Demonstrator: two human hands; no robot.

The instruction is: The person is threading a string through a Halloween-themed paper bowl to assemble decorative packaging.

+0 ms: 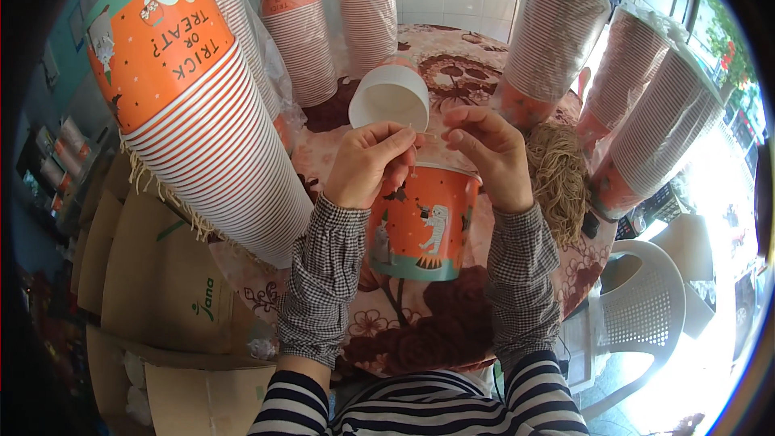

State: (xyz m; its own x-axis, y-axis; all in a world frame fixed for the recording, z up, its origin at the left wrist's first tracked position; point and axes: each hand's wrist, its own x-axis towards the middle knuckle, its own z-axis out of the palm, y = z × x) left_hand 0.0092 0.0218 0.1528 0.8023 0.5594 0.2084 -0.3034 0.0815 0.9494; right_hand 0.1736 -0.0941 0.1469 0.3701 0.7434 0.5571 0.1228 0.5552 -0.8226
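Two hands [367,163] [496,163], orange bucket [432,222], flowered tablecloth [460,315], tiled wall [428,4], white chair [646,303]

On the bench [440,319] before you: front cup [424,230], with rear cup [391,106] behind it, mouth toward you. To your right: string bundle [559,182], three cup stacks [553,40] beyond. Left: tall stack [214,153]; below it, cartons [161,274]. Chair [642,307] right of the bench.
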